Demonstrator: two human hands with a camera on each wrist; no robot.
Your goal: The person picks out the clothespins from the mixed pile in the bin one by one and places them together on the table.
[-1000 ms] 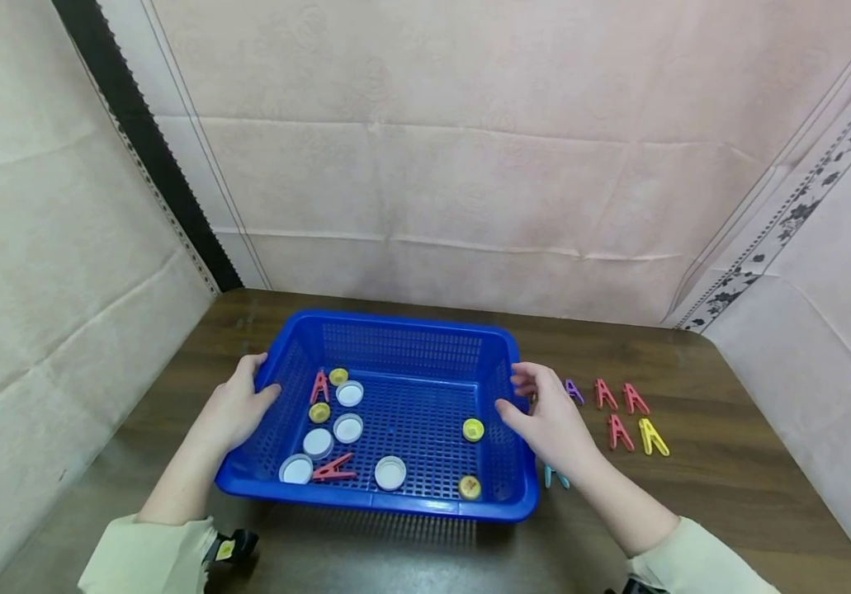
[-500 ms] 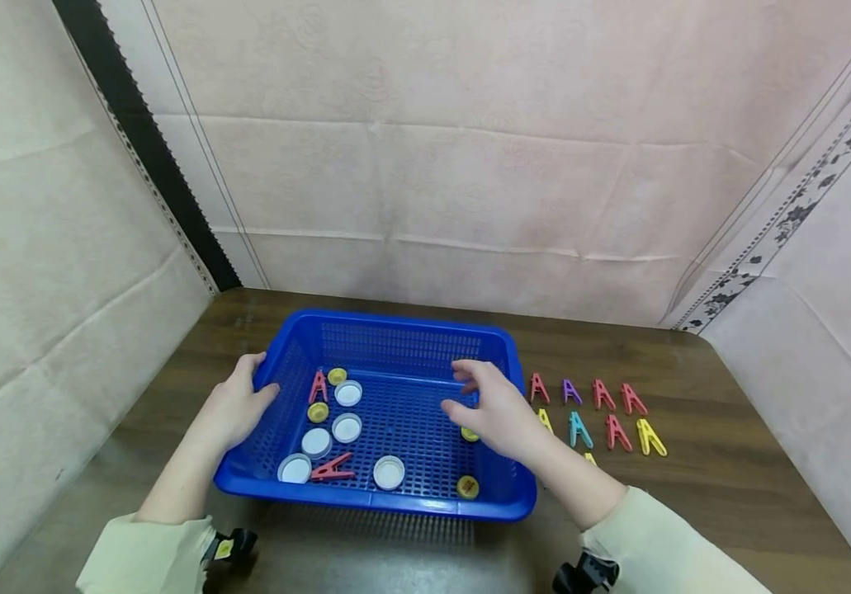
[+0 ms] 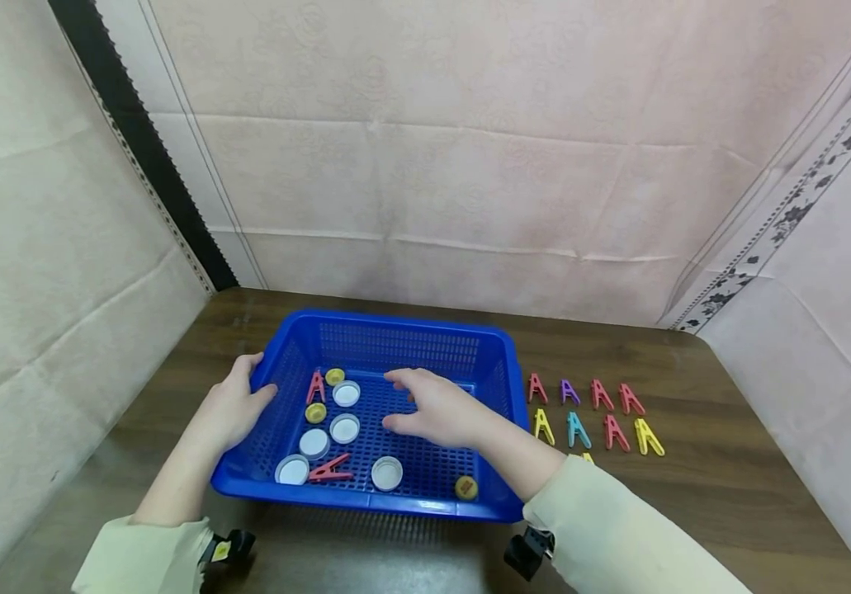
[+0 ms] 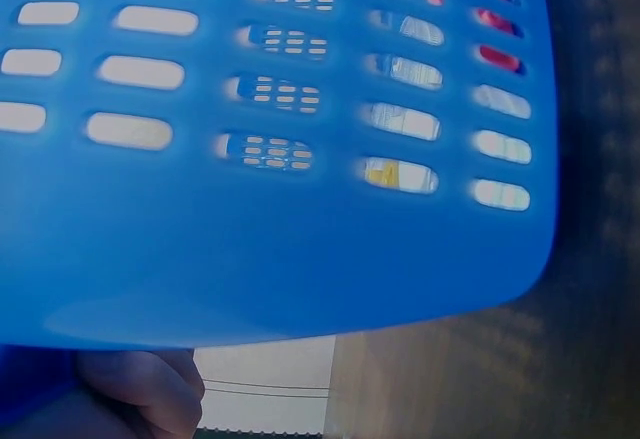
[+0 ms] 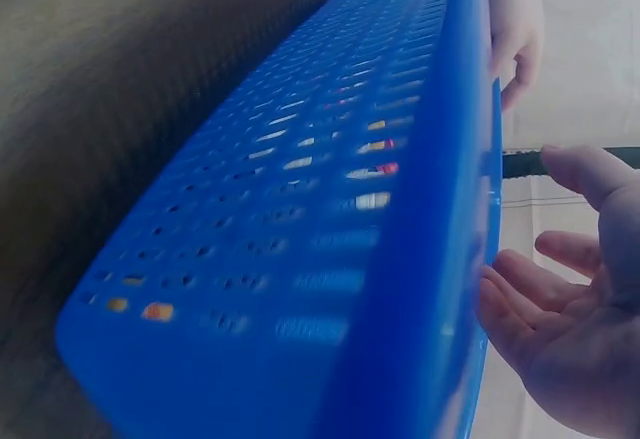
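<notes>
A blue plastic basket (image 3: 410,338) stands on the table, holding several white bottle caps (image 3: 347,394), a few yellow caps (image 3: 316,413) and two red clothespins (image 3: 330,469). My left hand (image 3: 235,406) grips the basket's left rim, its thumb on the inner side. Over the basket's middle hovers my right hand (image 3: 436,406), thumb and fingers spread apart and holding nothing, just right of the white caps. In the left wrist view the basket wall (image 4: 250,249) fills most of the picture. The right wrist view shows the right hand (image 5: 590,329) above the rim.
Right of the basket, several red, yellow, blue and purple clothespins (image 3: 576,430) lie in rows on the brown wooden table (image 3: 737,478). One yellow clothespin is partly hidden by the right forearm. Pale cloth (image 3: 425,181) hangs behind and at both sides.
My right hand has moved left from the basket's right rim to above its middle, uncovering clothespins on the table. The left hand stays on the left rim.
</notes>
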